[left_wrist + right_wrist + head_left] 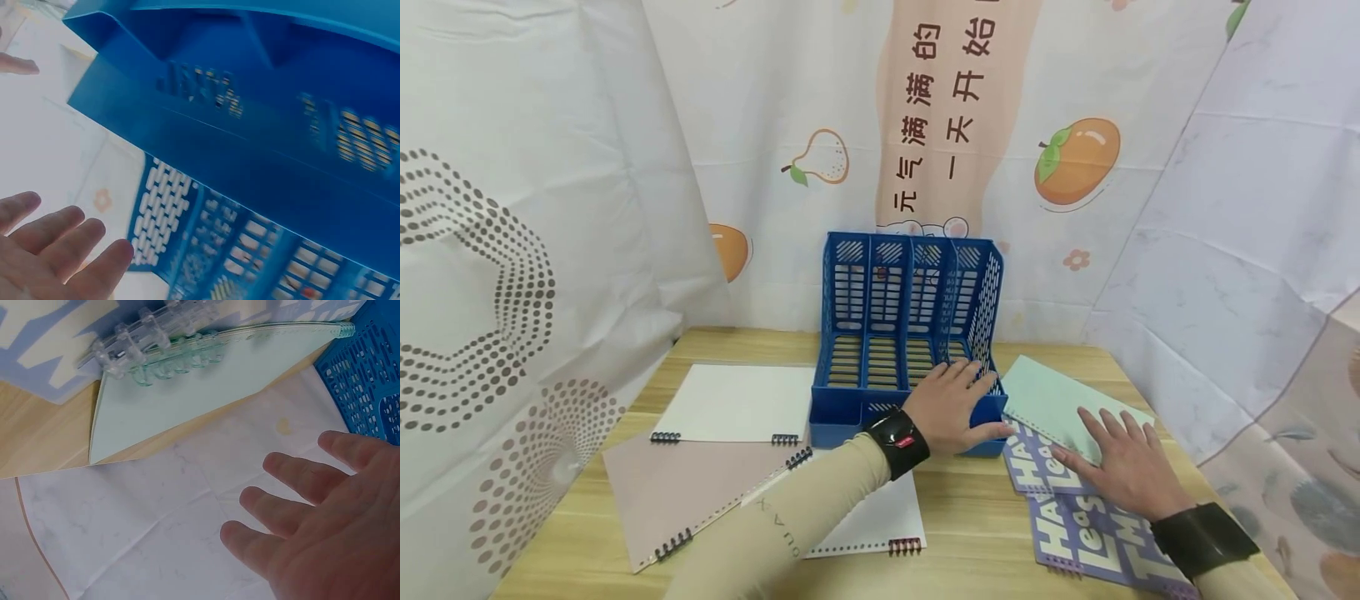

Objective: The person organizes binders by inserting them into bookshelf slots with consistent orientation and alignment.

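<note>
Blue plastic stands below our left hand (953, 410), fingers spread and holding nothing: an organizer (835, 435), slatted floors visible in its four compartments (912, 292). Our right hand (1122, 465), likewise spread and unladen, hovers over a mint notebook (1054, 393) and purple notebooks (1112, 546).

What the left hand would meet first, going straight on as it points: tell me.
The left hand would probably meet the blue rack first, around its right side wall in the head view, though its height and depth there are unclear.
</note>
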`<state>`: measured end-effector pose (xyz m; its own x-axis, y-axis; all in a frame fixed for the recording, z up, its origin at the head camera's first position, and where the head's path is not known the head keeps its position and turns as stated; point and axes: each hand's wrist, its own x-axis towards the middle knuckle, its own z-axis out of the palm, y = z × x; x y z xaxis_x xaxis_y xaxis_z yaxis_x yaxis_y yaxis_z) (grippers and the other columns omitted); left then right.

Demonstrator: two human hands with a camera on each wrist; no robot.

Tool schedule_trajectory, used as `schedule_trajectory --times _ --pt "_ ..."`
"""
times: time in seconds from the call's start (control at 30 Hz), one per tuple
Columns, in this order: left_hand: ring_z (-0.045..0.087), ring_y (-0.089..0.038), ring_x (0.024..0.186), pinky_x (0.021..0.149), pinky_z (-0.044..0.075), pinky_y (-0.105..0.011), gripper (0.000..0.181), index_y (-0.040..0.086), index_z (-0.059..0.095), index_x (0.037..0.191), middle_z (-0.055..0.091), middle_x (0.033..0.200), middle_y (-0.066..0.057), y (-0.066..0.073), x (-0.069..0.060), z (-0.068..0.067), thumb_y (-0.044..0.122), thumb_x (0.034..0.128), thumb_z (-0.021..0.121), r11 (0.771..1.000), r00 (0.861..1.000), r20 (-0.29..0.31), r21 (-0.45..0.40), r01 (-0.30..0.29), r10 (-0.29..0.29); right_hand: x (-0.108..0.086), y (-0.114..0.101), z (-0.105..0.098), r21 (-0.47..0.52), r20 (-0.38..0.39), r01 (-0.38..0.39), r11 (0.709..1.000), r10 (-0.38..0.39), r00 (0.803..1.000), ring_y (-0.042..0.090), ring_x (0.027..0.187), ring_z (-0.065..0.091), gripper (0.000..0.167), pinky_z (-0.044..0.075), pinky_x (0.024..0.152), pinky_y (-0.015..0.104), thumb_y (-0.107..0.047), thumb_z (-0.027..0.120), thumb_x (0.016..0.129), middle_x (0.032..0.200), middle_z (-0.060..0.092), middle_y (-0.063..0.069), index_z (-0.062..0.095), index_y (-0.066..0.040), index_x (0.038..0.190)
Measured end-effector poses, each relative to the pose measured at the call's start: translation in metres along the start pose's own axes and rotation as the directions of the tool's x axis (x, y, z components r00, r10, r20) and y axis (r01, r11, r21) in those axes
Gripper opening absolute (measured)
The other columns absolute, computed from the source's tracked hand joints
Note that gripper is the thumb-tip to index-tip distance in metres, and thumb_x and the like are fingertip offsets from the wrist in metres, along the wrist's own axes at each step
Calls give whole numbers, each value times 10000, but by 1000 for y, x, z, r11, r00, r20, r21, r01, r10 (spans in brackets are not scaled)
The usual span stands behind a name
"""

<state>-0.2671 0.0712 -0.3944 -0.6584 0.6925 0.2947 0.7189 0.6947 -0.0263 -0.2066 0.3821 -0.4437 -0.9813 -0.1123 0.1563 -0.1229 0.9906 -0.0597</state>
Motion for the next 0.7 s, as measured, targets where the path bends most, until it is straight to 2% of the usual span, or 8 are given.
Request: schedule_trajectory --times 0.17,0.33,0.53,0.7 --pt "323 -229 1512 1202 284 -417 873 209 358 1602 376 1629 -56 21 16 6 796 957 316 998 999 34 40 -42 41 -2 4 2 4 -15 8 1000 -8 1000 677 1324 299 976 144 1048 796 -720 551 927 1435 412 440 427 65 1494" --pt "324 -191 1508 1213 258 -384 856 234 349 1605 386 1623 -24 38 27 15 796 965 261 994 995 66 85 -74 69 -3 6 4 1 -29 36 999 -36 999 666 1289 367 948 217 1034 780 -690 585 927 1411 448 432 458 85 1459" --pt "344 -155 1493 1207 263 -363 814 259 339 1606 409 1606 11 50 35 26 771 985 218 988 990 116 119 -95 81 1 6 6 -28 -70 99 995 -101 992 613 1228 485 861 336 1004 730 -617 614 952 1370 515 398 498 93 1424" --pt "366 -142 1477 1195 277 -340 807 268 343 1603 433 1586 35 60 38 30 765 988 183 987 985 148 125 -105 86 2 3 10 -9 -49 128 992 -128 990 590 1203 530 807 379 1000 693 -567 633 964 1355 547 374 514 89 1419"
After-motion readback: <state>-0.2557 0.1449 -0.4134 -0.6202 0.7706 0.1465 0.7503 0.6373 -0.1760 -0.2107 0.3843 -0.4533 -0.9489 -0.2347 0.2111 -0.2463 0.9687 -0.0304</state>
